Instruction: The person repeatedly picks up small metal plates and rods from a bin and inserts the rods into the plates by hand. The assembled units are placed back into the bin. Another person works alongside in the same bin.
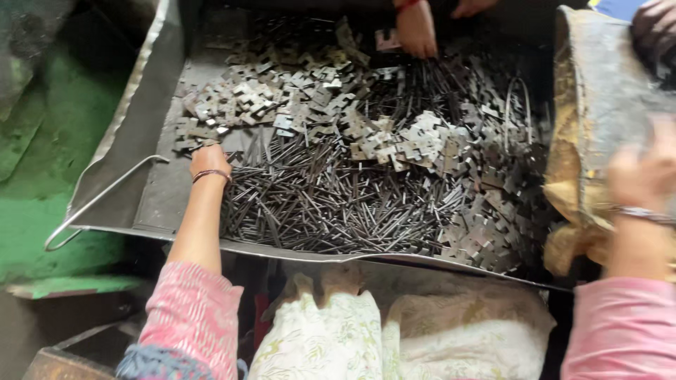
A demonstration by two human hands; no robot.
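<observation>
Metal fills most of a wide, shallow grey tray (151,190) whose near rim runs across the view just above the person's lap, with a wire handle (91,204) looping off its left end. Bare tray floor shows only along the left side and far left corner, and that is where the left hand (210,160) reaches in, fingers dipped into the edge of the heap; whether it is clasped on anything cannot be told. Thin dark pins (331,204) lie in a thick drift along the near half, most with their long axes running roughly left to right or slightly slanted, some crossing. Small pale notched plates (282,98) pile flat and jumbled across the far half and down the right side. The right hand (644,172) is blurred at the right edge, pressed against a worn tan sack (584,141) standing beside the tray; its grip cannot be made out. Another person's hand (417,29) rests fingers-down among the plates at the far rim. Green-painted floor (42,176) lies left of the tray.
</observation>
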